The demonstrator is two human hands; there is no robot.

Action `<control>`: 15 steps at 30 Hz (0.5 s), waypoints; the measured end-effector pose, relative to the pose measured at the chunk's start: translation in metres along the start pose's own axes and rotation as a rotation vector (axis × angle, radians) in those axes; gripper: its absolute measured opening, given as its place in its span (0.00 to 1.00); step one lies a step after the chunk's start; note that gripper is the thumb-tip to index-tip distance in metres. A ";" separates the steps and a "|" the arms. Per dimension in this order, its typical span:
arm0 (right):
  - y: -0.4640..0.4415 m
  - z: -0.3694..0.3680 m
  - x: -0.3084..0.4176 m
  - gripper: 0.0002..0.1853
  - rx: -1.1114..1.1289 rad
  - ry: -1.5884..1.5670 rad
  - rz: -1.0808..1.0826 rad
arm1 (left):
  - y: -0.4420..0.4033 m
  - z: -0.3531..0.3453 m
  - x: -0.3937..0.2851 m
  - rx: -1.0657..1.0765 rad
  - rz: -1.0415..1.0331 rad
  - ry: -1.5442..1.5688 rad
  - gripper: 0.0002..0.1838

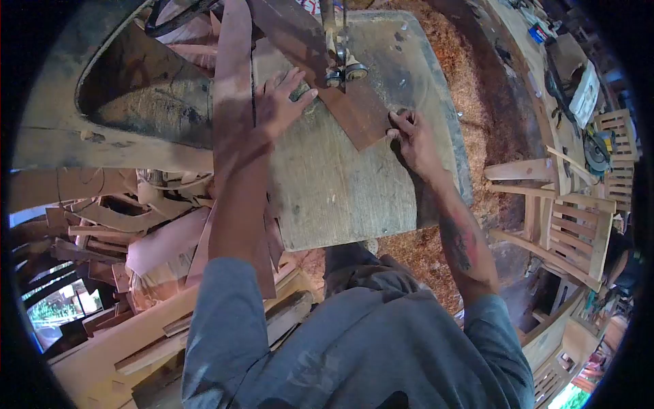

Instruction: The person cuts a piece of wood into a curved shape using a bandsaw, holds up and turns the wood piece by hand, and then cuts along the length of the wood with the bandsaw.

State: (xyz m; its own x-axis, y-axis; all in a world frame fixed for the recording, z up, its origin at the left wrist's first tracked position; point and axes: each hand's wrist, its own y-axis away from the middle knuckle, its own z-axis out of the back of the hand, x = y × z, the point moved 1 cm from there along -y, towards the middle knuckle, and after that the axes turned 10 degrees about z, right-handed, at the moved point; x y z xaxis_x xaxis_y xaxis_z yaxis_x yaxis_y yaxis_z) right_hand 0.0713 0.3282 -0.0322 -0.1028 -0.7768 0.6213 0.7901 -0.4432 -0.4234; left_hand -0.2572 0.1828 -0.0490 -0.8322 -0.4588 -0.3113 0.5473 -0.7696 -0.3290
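A reddish-brown wooden board (357, 117) lies slantwise across the pale work table (327, 198) of a band saw. The saw's blade guide with its round bearings (355, 71) stands right over the board. My right hand (414, 140) pinches the board's near right edge between thumb and fingers. On the left side of the table, my left hand (283, 103) lies with fingers spread, thumb pointing toward the board's left edge. Whether that thumb touches the board I cannot tell.
The saw's heavy frame (136, 88) rises at the left, beside a long upright plank (233, 75). Sawdust (443, 54) covers the floor around the table. Slatted wooden chair parts (565, 225) stand at the right; stacked timber offcuts (102, 238) fill the left.
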 end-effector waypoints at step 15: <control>-0.010 -0.003 -0.001 0.18 -0.075 0.076 0.037 | -0.014 -0.011 0.012 0.047 0.002 -0.048 0.38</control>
State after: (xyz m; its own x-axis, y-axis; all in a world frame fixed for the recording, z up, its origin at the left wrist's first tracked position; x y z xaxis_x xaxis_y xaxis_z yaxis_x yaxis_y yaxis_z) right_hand 0.0615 0.3323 -0.0307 -0.1224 -0.8233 0.5542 0.7469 -0.4441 -0.4949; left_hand -0.2740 0.1931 -0.0582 -0.8352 -0.4798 -0.2686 0.5448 -0.7883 -0.2858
